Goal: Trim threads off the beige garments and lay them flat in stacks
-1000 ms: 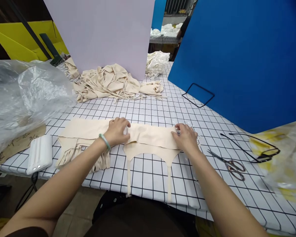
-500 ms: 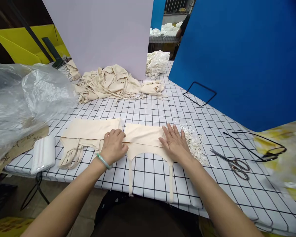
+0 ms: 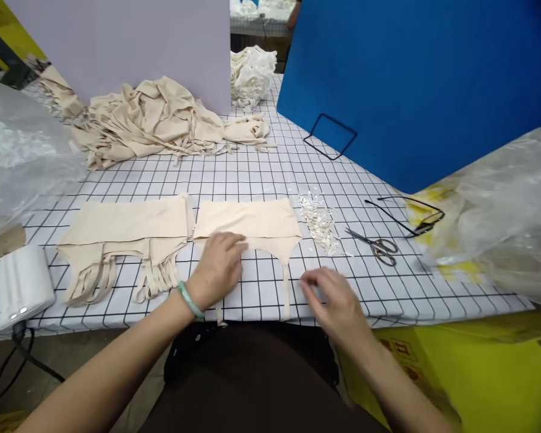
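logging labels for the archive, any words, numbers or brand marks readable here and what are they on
No text can be read in this view.
Brown card at the left table edge: dark handwriting, mostly cut off and hidden by plastic, unreadable.
White box: no legible marking.
Yellow carton: reddish print near its top left corner, too blurred to read.
Scissors: no visible brand mark.

Left hand lies flat on the folded beige garter belt; right hand hovers at its four o'clock, scissors at three.
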### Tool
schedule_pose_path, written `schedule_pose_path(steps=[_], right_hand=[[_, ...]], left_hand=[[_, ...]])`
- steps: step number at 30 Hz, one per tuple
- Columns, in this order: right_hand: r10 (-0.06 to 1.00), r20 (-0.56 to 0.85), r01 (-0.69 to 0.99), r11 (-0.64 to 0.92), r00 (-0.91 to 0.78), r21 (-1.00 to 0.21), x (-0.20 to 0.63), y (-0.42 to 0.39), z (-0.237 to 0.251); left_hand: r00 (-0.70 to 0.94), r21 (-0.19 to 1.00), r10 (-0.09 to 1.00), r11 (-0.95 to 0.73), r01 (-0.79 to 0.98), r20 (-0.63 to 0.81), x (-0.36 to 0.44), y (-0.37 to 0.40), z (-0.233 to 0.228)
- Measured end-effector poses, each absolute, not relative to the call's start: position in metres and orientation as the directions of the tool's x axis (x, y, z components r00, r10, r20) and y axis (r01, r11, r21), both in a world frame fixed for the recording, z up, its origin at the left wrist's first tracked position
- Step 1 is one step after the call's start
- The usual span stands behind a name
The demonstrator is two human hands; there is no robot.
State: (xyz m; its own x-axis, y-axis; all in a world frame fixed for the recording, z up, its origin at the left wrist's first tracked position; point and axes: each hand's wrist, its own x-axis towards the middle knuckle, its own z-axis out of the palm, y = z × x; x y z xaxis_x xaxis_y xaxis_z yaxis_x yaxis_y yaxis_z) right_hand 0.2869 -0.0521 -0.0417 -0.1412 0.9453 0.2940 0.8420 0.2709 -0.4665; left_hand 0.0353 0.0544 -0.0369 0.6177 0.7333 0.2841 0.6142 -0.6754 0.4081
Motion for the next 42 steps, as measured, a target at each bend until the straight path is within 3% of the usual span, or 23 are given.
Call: schedule_pose_path(steps=[2,4,7,10,14,18,20,22,26,28,31,38,42], right_hand=[[0.927,0.329,0.833,0.321,-0.179,-0.451,0.276,-0.085,-0.051],[0.9,0.395,0.883,0.329,-0.185,-0.336,0.27,-0.106,-0.067],[0.846,0.492,0.936,0.316,-0.204,-0.154,0.269,-0.113,-0.091],[0.775,0.566,0.911,0.401,-0.281,-0.097,0.27,-0.106,-0.103],[0.714,0.609,0.823,0.542,-0.345,-0.171,0.265,-0.1,-0.094],[0.8,0.554,0.689,0.535,-0.229,-0.488,0.264,-0.095,-0.072],[0.847,0.508,0.663,0.47,-0.153,-0.583,0.269,-0.091,-0.067],[0.858,0.488,0.722,0.437,-0.157,-0.536,0.277,-0.09,-0.068],[0.818,0.488,0.865,0.453,-0.306,-0.216,0.286,-0.097,-0.088],[0.8,0.517,0.897,0.424,-0.305,-0.126,0.283,-0.101,-0.099],[0.784,0.57,0.917,0.378,-0.246,-0.124,0.273,-0.101,-0.107],[0.792,0.578,0.86,0.423,-0.197,-0.286,0.265,-0.099,-0.097],[0.809,0.508,0.874,0.443,-0.295,-0.199,0.271,-0.104,-0.108]], left_hand=[[0.675,0.544,0.631,-0.744,0.388,0.382,0.059,0.04,-0.043],[0.717,0.625,0.564,-0.746,0.23,0.41,0.079,0.03,-0.05],[0.77,0.672,0.523,-0.721,0.169,0.367,0.096,0.021,-0.059],[0.794,0.671,0.52,-0.713,0.201,0.314,0.098,0.016,-0.064],[0.797,0.659,0.529,-0.715,0.232,0.293,0.093,0.01,-0.064],[0.797,0.656,0.544,-0.707,0.265,0.264,0.092,0.006,-0.063],[0.788,0.658,0.551,-0.705,0.264,0.275,0.093,0.006,-0.064],[0.772,0.673,0.554,-0.703,0.232,0.313,0.093,0.007,-0.066],[0.746,0.723,0.58,-0.663,0.197,0.328,0.093,0.012,-0.068],[0.745,0.735,0.599,-0.64,0.224,0.294,0.093,0.014,-0.068],[0.754,0.733,0.598,-0.636,0.239,0.273,0.093,0.015,-0.067],[0.761,0.71,0.566,-0.673,0.205,0.316,0.092,0.011,-0.072],[0.764,0.708,0.565,-0.675,0.21,0.311,0.092,0.012,-0.072]])
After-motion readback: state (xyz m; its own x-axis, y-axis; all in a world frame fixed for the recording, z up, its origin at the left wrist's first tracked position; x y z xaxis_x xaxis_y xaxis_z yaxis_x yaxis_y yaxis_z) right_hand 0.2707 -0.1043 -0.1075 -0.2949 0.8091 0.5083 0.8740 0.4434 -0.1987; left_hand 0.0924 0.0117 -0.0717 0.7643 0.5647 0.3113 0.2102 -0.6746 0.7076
